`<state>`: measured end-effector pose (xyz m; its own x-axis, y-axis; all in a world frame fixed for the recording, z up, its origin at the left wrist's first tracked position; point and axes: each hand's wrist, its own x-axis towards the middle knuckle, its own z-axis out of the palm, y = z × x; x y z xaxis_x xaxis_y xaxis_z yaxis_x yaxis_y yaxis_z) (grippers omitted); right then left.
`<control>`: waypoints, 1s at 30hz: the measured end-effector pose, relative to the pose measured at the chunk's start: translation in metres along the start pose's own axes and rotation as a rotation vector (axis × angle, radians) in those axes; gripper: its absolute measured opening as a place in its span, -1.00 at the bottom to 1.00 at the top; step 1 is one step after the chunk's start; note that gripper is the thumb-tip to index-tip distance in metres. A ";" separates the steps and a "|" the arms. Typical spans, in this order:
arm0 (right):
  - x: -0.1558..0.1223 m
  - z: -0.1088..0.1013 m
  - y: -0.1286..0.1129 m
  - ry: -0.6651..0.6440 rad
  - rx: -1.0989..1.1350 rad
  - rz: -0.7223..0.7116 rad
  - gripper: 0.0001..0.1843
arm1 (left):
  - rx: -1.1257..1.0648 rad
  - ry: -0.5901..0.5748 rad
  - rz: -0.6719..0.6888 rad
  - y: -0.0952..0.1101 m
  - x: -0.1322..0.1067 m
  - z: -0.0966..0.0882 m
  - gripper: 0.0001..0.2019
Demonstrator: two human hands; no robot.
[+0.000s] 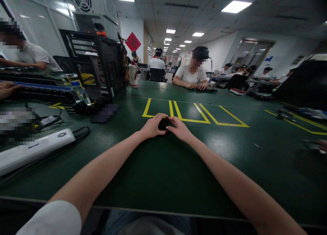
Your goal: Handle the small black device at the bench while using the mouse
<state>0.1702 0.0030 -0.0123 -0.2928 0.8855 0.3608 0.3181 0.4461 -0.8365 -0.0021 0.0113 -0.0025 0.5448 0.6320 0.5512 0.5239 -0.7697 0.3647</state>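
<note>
Both my arms reach forward over the green tabletop. Between my hands is a small, dark, rounded object; its kind is too hard to make out. My left hand curls around its left side, fingers over the top and thumb below. On the other side, my right hand grips it with fingertips at the top edge and the thumb at its lower right. A tiny pale spot shows at the right thumb's tip. Much of the object is covered by my fingers.
Yellow tape outlines lie just beyond my hands. At left are a white power strip, cables, a keyboard, an open computer case and a paper cup. A person sits across the table; another hand shows at right.
</note>
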 end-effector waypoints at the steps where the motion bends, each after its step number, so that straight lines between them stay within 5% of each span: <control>1: -0.001 0.001 0.000 -0.011 0.006 -0.004 -0.63 | 0.000 0.000 0.001 0.000 0.000 0.000 -0.41; 14: -0.006 -0.003 0.009 0.037 -0.275 0.048 -0.55 | -0.009 -0.023 -0.055 0.003 0.002 -0.004 -0.42; 24: -0.008 -0.013 0.008 0.044 -0.518 0.144 -0.59 | -0.163 -0.132 -0.383 -0.014 0.010 0.003 -0.45; 30: -0.005 -0.016 0.015 0.083 -0.547 0.169 -0.47 | -0.225 -0.174 -0.385 -0.013 0.007 0.006 -0.32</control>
<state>0.1910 0.0071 -0.0203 -0.1333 0.9476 0.2904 0.7808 0.2808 -0.5581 -0.0009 0.0263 -0.0074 0.4506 0.8658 0.2177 0.5647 -0.4653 0.6816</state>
